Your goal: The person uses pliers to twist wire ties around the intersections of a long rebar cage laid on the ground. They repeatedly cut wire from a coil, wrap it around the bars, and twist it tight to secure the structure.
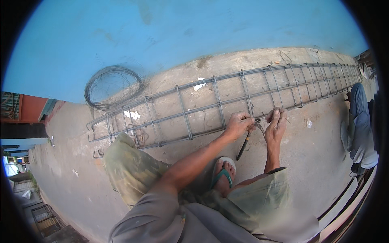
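A long rebar cage (221, 103) of grey bars and square stirrups lies across the ground in front of me. My left hand (240, 125) is closed in a pinch at the cage's near bar; what its fingertips hold is hidden. Beside it, my right hand (277, 124) has its fingers pinched together and raised, with what looks like a thin wire at the fingertips. Between the hands is a pair of pincers (244, 145), handles spread, one dark handle pointing down and the other curving toward my right palm. I cannot tell which hand supports them.
A loose coil of thin wire (91, 90) rests at the far left, against the blue wall (194, 28). White scraps (132, 115) lie under the cage. My sandalled foot (223, 176) is below the hands. Another person (358, 125) is at the right, near the cage's far end.
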Action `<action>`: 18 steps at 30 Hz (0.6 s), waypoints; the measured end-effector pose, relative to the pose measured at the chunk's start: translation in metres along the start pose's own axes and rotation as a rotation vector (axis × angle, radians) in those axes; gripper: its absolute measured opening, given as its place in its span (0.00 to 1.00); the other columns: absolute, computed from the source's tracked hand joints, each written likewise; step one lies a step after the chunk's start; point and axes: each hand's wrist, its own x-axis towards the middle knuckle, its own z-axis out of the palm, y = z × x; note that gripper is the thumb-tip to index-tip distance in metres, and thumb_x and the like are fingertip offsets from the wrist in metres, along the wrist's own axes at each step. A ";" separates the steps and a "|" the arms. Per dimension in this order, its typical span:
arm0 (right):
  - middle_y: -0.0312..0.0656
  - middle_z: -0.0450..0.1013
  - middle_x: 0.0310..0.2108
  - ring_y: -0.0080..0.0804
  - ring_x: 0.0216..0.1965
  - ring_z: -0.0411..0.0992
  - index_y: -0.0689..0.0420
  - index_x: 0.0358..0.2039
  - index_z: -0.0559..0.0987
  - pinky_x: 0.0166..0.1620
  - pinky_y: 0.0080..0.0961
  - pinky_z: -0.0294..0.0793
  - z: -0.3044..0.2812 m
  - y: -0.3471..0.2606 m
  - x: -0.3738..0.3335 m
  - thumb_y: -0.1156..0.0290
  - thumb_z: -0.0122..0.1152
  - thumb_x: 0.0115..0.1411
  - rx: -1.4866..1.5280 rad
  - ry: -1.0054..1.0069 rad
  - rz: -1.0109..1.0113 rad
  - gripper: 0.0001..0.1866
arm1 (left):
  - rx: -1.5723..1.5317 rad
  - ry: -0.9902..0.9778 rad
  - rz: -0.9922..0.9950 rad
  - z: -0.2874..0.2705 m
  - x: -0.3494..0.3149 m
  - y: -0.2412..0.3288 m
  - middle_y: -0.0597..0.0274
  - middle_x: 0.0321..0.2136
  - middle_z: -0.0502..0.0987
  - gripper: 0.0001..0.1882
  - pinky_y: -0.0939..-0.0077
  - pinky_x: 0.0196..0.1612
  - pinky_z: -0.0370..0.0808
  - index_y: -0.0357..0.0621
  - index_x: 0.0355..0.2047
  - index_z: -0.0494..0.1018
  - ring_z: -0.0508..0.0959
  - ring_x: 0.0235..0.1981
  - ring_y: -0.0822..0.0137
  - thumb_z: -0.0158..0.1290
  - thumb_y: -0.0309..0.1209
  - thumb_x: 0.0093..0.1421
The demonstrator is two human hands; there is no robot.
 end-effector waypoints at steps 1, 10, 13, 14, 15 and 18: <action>0.45 0.71 0.23 0.42 0.26 0.71 0.62 0.36 0.69 0.31 0.37 0.69 -0.002 -0.011 0.000 0.64 0.44 0.71 -0.113 -0.070 0.098 0.13 | 0.001 -0.012 -0.018 0.005 -0.002 -0.004 0.57 0.24 0.79 0.07 0.77 0.26 0.78 0.33 0.31 0.75 0.80 0.24 0.69 0.56 0.27 0.61; 0.65 0.70 0.28 0.67 0.34 0.69 0.63 0.36 0.68 0.35 0.51 0.66 -0.006 0.022 0.003 0.65 0.44 0.69 -0.450 -0.396 0.040 0.13 | 0.407 -0.167 -0.064 -0.033 0.009 -0.001 0.60 0.24 0.79 0.11 0.78 0.28 0.76 0.35 0.35 0.78 0.80 0.27 0.71 0.60 0.32 0.59; 0.65 0.70 0.30 0.67 0.35 0.69 0.63 0.37 0.68 0.36 0.51 0.66 -0.009 0.031 0.002 0.65 0.44 0.69 -0.442 -0.468 0.013 0.13 | 0.460 -0.184 -0.026 -0.028 0.011 0.005 0.60 0.25 0.79 0.13 0.80 0.28 0.75 0.33 0.37 0.78 0.78 0.25 0.72 0.59 0.32 0.59; 0.65 0.70 0.30 0.67 0.35 0.69 0.63 0.37 0.68 0.36 0.52 0.66 -0.009 0.033 0.003 0.65 0.44 0.69 -0.434 -0.467 0.015 0.13 | 0.444 -0.163 -0.002 -0.025 0.011 0.009 0.59 0.25 0.79 0.13 0.80 0.27 0.75 0.32 0.38 0.78 0.78 0.24 0.72 0.59 0.32 0.59; 0.65 0.71 0.30 0.67 0.36 0.69 0.63 0.37 0.68 0.36 0.52 0.66 -0.005 0.032 0.002 0.65 0.45 0.69 -0.423 -0.470 0.018 0.12 | 0.413 -0.194 -0.053 -0.028 0.012 0.011 0.60 0.25 0.79 0.13 0.80 0.27 0.75 0.34 0.36 0.78 0.78 0.24 0.72 0.60 0.33 0.59; 0.65 0.72 0.32 0.67 0.37 0.70 0.62 0.38 0.68 0.37 0.52 0.67 0.005 0.028 -0.004 0.64 0.45 0.68 -0.470 -0.552 0.026 0.13 | 0.259 -0.243 -0.118 -0.039 0.017 0.014 0.62 0.23 0.78 0.12 0.78 0.27 0.75 0.36 0.33 0.79 0.77 0.25 0.73 0.60 0.35 0.59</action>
